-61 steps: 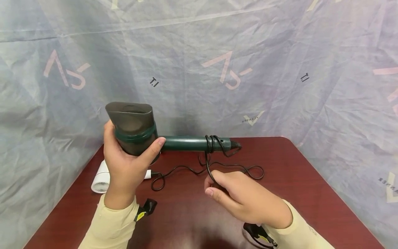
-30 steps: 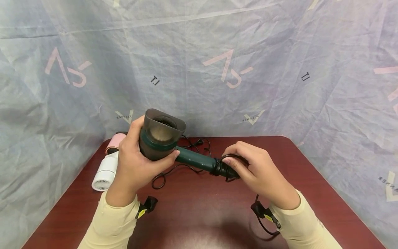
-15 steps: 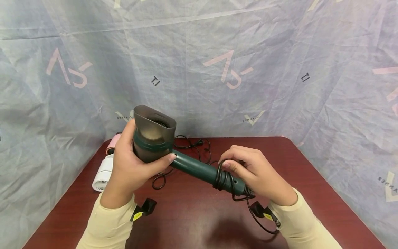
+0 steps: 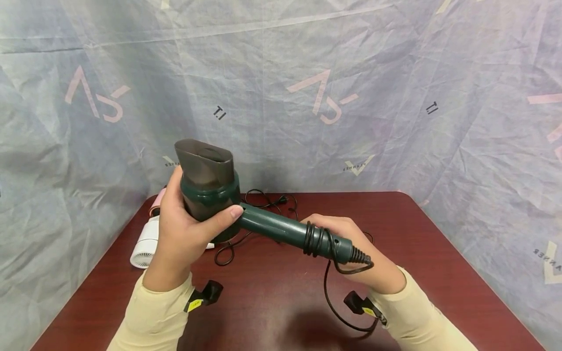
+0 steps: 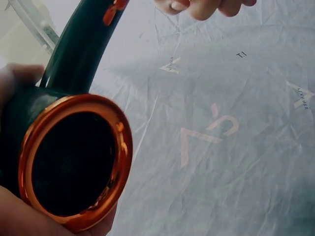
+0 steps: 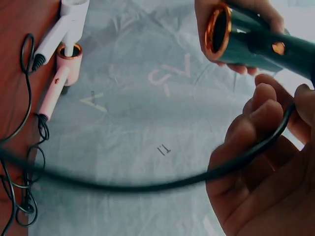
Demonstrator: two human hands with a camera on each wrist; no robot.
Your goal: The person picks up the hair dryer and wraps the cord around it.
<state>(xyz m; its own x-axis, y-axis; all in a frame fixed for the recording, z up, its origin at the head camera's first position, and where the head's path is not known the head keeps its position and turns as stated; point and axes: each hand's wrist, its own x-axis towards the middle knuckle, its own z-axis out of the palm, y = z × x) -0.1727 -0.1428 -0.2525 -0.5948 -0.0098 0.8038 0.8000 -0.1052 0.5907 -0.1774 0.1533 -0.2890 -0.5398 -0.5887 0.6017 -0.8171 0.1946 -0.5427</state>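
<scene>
My left hand grips the barrel of a dark green hair dryer, held up over the table. Its smoky, flat-mouthed nozzle points upward, and the handle slopes down to the right. A copper-coloured ring rims the barrel's other end in the left wrist view. Black cord is coiled round the handle's lower end. Behind that end is my right hand, its fingers partly hidden in the head view. The right wrist view shows this hand pinching the loose cord between thumb and curled fingers.
On the red-brown table, a white hair dryer and a pink hair dryer lie at the left, partly behind my left hand. Their black cords trail across the table's back. A grey cloth backdrop hangs around the table.
The dryer's handle has gone from level to sloping down rightward. My right hand has carried the cord from below the handle, up over its front, to behind it.
</scene>
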